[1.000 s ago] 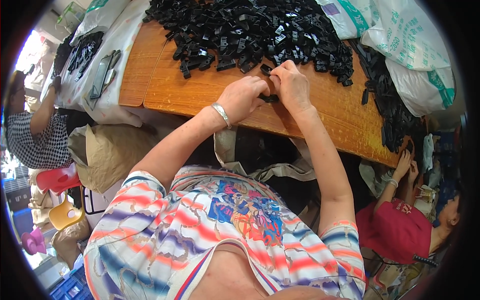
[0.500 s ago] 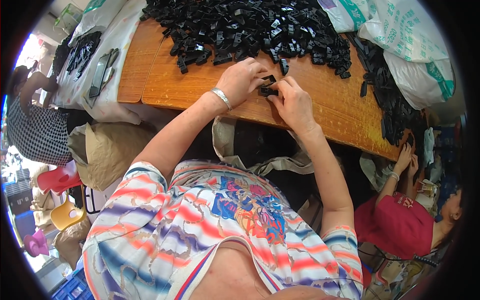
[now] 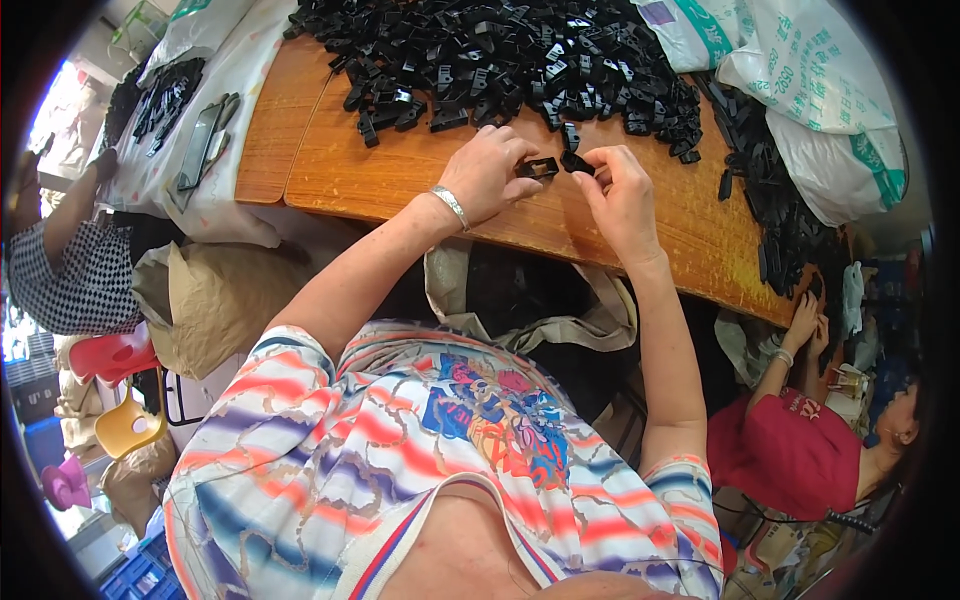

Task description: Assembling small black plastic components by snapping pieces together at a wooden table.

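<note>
Black pieces (image 3: 576,163) pinched: left grip (image 3: 487,172), right grip (image 3: 622,203).

Crowded workroom, brightest along its left side.
A wooden table (image 3: 400,185) with an orange-brown top crosses the upper middle, a seam between its boards toward the left and the finish scuffed yellowish near the right end of its near edge. Left of it, a white plastic sheet (image 3: 238,70) covers another work surface. Farther down that side are a red plastic chair (image 3: 112,355), a yellow plastic chair (image 3: 128,430) and a purple stool (image 3: 66,487), near a blue crate (image 3: 140,578). White glare fills the left rim; the right is dimmer.
</note>
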Demonstrator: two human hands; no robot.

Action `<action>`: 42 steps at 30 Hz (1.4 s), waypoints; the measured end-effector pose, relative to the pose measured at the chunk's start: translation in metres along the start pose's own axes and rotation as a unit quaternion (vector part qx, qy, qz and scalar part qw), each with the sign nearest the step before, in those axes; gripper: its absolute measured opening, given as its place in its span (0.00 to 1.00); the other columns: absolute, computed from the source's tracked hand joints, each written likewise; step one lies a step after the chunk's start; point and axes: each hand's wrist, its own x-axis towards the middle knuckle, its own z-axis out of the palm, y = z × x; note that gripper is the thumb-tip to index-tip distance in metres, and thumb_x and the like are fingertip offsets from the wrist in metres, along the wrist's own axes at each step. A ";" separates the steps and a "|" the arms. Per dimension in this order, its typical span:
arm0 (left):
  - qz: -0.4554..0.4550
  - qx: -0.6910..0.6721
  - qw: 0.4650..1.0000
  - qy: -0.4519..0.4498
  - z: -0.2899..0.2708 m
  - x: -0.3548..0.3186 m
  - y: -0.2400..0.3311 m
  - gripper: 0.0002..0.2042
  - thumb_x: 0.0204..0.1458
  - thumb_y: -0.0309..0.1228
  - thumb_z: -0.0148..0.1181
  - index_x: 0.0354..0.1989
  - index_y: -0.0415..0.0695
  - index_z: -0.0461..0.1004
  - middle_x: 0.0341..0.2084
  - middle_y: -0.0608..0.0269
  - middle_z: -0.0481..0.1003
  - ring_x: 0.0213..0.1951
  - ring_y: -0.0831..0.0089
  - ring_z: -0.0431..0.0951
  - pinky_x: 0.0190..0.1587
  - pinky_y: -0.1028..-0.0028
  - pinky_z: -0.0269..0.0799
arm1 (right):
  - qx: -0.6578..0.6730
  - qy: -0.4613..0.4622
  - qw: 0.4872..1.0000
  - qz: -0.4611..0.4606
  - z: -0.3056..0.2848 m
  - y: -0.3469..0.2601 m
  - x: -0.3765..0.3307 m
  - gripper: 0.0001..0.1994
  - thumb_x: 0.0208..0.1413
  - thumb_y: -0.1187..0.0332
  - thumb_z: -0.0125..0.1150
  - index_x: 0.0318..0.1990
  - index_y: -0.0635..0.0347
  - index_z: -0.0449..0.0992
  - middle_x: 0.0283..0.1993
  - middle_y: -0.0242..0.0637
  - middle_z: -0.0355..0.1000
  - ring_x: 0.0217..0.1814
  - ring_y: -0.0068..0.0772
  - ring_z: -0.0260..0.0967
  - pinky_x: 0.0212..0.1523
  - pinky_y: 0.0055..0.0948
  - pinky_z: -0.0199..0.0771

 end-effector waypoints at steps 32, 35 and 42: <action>-0.062 0.150 0.985 0.052 -0.019 0.012 -0.023 0.13 0.49 0.34 0.66 0.41 0.44 0.75 0.37 0.57 0.74 0.42 0.57 0.75 0.43 0.64 0.74 | -0.056 -0.275 0.957 -0.077 -0.005 -0.045 -0.062 0.11 0.44 0.71 0.70 0.37 0.60 0.78 0.36 0.40 0.73 0.35 0.44 0.75 0.35 0.36 0.75; -0.066 0.179 0.979 0.074 -0.009 0.014 -0.024 0.11 0.48 0.34 0.66 0.38 0.45 0.75 0.36 0.58 0.73 0.40 0.59 0.75 0.42 0.65 0.73 | -0.048 -0.134 0.985 -0.098 -0.004 -0.020 -0.039 0.08 0.47 0.69 0.69 0.34 0.60 0.79 0.34 0.40 0.73 0.34 0.42 0.74 0.35 0.35 0.74; -0.060 0.153 0.981 0.106 0.001 0.006 -0.012 0.11 0.46 0.31 0.67 0.35 0.45 0.72 0.33 0.58 0.74 0.41 0.59 0.74 0.42 0.65 0.74 | -0.121 0.020 0.992 0.039 0.026 0.013 0.027 0.10 0.48 0.69 0.69 0.38 0.59 0.79 0.37 0.44 0.74 0.38 0.50 0.75 0.38 0.42 0.75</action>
